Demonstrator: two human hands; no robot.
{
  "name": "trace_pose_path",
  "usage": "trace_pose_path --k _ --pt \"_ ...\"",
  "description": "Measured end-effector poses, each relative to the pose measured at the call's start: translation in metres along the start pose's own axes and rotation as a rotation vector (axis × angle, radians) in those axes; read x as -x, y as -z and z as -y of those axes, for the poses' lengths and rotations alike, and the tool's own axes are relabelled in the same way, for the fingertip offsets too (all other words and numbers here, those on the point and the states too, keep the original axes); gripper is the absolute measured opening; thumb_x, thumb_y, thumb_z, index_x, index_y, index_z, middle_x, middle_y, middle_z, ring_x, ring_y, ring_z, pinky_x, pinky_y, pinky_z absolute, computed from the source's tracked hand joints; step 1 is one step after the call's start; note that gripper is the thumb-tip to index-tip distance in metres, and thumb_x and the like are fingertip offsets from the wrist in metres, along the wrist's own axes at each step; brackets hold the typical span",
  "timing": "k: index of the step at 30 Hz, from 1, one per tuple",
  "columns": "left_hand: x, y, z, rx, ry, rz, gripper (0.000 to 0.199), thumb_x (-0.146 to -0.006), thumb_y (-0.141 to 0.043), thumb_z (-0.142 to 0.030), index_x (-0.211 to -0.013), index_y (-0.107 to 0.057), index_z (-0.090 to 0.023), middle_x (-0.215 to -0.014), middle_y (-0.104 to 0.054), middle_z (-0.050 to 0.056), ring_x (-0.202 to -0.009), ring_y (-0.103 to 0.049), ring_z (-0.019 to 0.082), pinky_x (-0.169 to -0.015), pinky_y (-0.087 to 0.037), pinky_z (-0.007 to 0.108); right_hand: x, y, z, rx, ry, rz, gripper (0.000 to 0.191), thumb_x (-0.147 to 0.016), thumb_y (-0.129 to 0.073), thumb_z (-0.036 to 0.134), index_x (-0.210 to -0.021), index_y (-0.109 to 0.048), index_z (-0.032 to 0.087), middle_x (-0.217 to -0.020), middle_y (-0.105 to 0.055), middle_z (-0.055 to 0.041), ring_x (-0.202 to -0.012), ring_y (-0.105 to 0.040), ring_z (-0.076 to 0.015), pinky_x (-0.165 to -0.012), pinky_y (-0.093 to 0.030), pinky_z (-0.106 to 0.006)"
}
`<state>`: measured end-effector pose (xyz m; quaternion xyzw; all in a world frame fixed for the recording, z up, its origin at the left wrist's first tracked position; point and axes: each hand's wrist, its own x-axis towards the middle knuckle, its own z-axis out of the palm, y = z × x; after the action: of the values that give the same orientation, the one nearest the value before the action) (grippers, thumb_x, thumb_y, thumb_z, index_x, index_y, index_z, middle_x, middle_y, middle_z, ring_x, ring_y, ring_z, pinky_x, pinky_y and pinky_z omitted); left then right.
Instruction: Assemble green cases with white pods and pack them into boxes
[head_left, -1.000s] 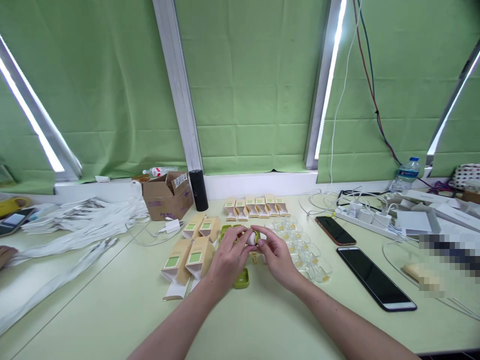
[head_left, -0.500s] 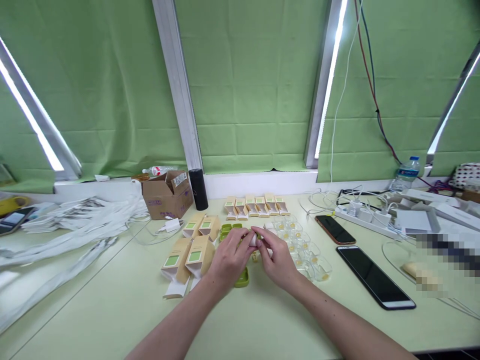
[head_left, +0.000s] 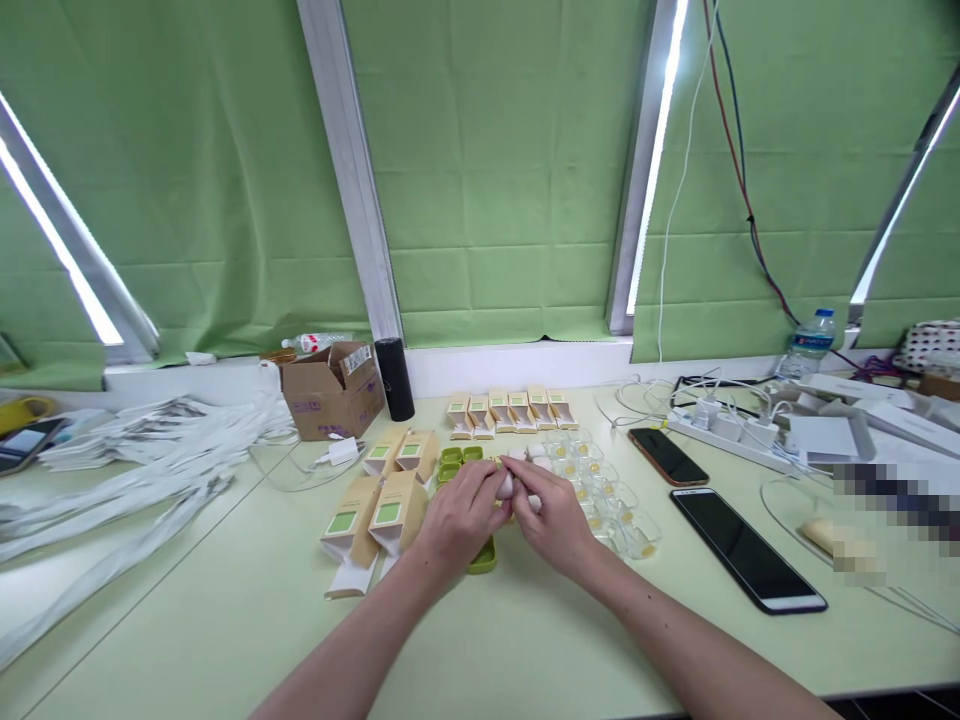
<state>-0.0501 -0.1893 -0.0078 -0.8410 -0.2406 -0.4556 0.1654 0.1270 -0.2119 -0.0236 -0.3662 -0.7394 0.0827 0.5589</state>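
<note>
My left hand (head_left: pixel 459 515) and my right hand (head_left: pixel 551 510) meet over the middle of the table, their fingers closed on a small white object (head_left: pixel 505 487). Another small white piece shows at my right fingertips. Green trays (head_left: pixel 483 557) lie partly hidden beneath my hands. Right of my right hand stand several clear plastic cups (head_left: pixel 643 540) with yellow spots. Open cream boxes with green labels (head_left: pixel 400 507) stand left of my left hand, and a row of smaller open boxes (head_left: pixel 519 412) is behind my hands.
Two phones (head_left: pixel 747 550) (head_left: pixel 667 456) lie to the right, near a power strip (head_left: pixel 731 437) with chargers and cables. A cardboard box (head_left: pixel 330 395) and black cylinder (head_left: pixel 394 379) stand at the back left. White strips (head_left: pixel 172 440) cover the left side.
My fingers have shifted slightly around the small white object, and a second white piece now shows at my right fingertips. The view has moved slightly.
</note>
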Motion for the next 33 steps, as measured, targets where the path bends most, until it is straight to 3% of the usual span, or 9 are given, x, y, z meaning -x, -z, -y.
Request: trace_pose_path --k 8,12,16,18,21,25,33 --pt "-0.003 -0.004 0.002 -0.12 -0.104 -0.161 0.016 -0.096 -0.066 -0.018 -0.111 -0.063 -0.016 -0.098 -0.073 0.01 -0.089 -0.073 0.022 -0.079 -0.065 0.033 -0.003 0.003 0.001 -0.084 -0.101 0.046 0.039 -0.103 -0.05 0.022 -0.135 -0.072 0.024 -0.11 -0.082 -0.0086 -0.092 -0.078 -0.0242 -0.084 -0.064 -0.04" --pt "0.0 0.0 0.007 -0.059 -0.04 -0.129 0.022 -0.096 -0.069 -0.02 -0.116 -0.063 -0.017 -0.103 -0.073 0.01 -0.096 -0.074 0.022 -0.084 -0.065 0.034 -0.008 0.014 0.003 -0.169 -0.047 0.121 0.039 -0.103 -0.057 0.027 -0.14 -0.068 0.028 -0.12 -0.078 -0.008 -0.098 -0.075 -0.0235 -0.083 -0.064 -0.038" --pt "0.003 0.0 0.01 0.03 0.059 -0.122 0.025 -0.098 -0.07 -0.026 -0.121 -0.063 -0.018 -0.109 -0.072 0.011 -0.103 -0.073 0.023 -0.089 -0.065 0.036 -0.008 0.018 -0.001 -0.156 0.009 0.173 0.059 -0.094 -0.062 0.016 -0.15 -0.056 0.03 -0.147 -0.062 -0.0102 -0.123 -0.066 -0.027 -0.089 -0.062 -0.04" --pt "0.003 0.0 0.01 0.074 0.073 -0.117 0.026 -0.097 -0.071 -0.025 -0.121 -0.063 -0.018 -0.11 -0.071 0.01 -0.104 -0.072 0.023 -0.09 -0.064 0.036 -0.007 0.016 -0.004 -0.111 0.015 0.156 0.062 -0.091 -0.061 0.011 -0.149 -0.056 0.03 -0.151 -0.058 -0.0106 -0.131 -0.061 -0.0284 -0.093 -0.061 -0.042" --pt "0.002 0.0 0.008 0.121 0.077 -0.107 0.027 -0.096 -0.072 -0.023 -0.121 -0.063 -0.019 -0.111 -0.07 0.01 -0.104 -0.071 0.022 -0.089 -0.063 0.035 -0.006 0.014 -0.007 -0.056 0.029 0.114 0.058 -0.09 -0.061 0.01 -0.145 -0.058 0.029 -0.142 -0.064 -0.0101 -0.125 -0.062 -0.0283 -0.101 -0.057 -0.048" --pt "0.001 0.0 0.007 0.166 0.104 -0.119 0.026 -0.093 -0.071 -0.018 -0.118 -0.064 -0.019 -0.11 -0.07 0.01 -0.103 -0.071 0.022 -0.087 -0.063 0.035 -0.008 0.015 -0.006 -0.007 0.048 0.073 0.052 -0.089 -0.065 0.012 -0.139 -0.062 0.029 -0.127 -0.072 -0.0081 -0.114 -0.061 -0.0292 -0.097 -0.055 -0.05" --pt "-0.002 0.002 0.004 0.161 0.117 -0.153 0.027 -0.09 -0.07 -0.014 -0.116 -0.063 -0.019 -0.108 -0.07 0.009 -0.102 -0.071 0.022 -0.088 -0.063 0.035 -0.008 0.013 -0.002 -0.012 0.039 0.052 0.049 -0.09 -0.066 0.014 -0.137 -0.063 0.029 -0.125 -0.072 -0.0077 -0.113 -0.058 -0.0302 -0.095 -0.054 -0.05"
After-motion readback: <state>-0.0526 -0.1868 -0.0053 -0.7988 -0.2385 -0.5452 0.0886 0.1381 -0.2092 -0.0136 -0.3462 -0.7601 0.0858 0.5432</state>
